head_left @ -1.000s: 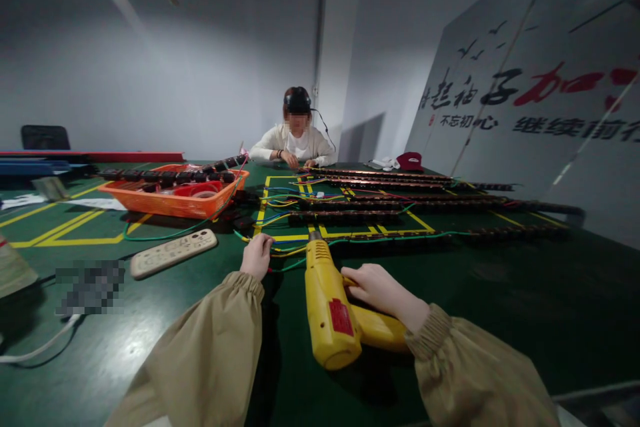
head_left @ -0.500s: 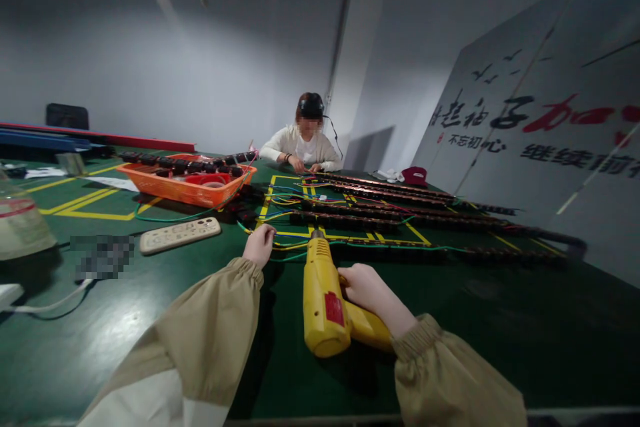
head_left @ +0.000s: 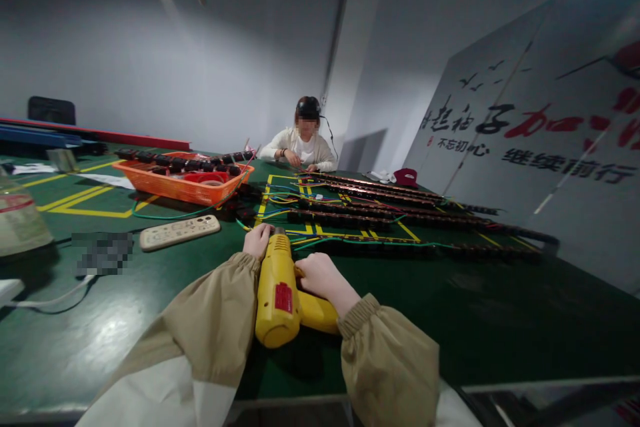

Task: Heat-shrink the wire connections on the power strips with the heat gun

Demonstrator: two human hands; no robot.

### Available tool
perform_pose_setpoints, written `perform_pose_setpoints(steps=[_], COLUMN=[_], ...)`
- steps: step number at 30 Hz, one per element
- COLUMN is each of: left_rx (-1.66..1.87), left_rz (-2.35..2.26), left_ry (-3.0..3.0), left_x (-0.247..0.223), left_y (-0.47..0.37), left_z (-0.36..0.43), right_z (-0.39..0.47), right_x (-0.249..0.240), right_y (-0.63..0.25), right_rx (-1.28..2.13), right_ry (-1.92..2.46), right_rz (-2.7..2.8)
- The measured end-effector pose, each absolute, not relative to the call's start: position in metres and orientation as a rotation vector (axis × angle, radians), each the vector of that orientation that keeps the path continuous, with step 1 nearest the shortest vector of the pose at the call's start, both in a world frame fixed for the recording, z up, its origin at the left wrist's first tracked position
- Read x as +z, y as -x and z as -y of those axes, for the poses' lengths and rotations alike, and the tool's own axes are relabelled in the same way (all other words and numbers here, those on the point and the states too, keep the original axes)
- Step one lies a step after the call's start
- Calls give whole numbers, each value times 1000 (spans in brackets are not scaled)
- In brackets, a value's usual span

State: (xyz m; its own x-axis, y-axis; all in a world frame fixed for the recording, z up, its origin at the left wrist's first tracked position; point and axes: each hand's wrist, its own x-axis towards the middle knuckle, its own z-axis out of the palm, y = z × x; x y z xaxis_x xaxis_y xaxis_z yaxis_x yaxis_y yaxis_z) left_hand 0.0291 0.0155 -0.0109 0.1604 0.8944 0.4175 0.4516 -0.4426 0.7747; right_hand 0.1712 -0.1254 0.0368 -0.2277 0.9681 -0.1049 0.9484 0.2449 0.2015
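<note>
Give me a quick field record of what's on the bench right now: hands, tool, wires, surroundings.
right hand: grips the handle of the yellow heat gun
left hand: on the coloured wires, beside the gun's nozzle
gun: nozzle points away from the person, toward the wires
black strips: long rows across the green table
orange tray: far left
remote control: left of the hands
co-worker: seated at the far end

Left hand (head_left: 258, 240): forearm in a tan elastic-cuffed sleeve extended forward, fingers curled downward in a loose fist. Right hand (head_left: 320, 275): tan-sleeved forearm angled inward, wrist straight, fingers wrapped closed in a grip, just beside the left forearm.
</note>
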Motion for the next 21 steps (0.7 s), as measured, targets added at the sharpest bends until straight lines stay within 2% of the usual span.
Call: perform_pose_setpoints(steps=[11, 21], left_rx=[1313, 1420], left_rz=[-1224, -1113], left_ry=[-1993, -2006], left_x=[-16, -20], left_y=[-29, -29], left_z=[-21, -25], right_z=[125, 148], right_x=[37, 37], right_y=[-181, -233], right_rx=[116, 112], right_ry=[-1774, -1911], right_rz=[-2361, -2271])
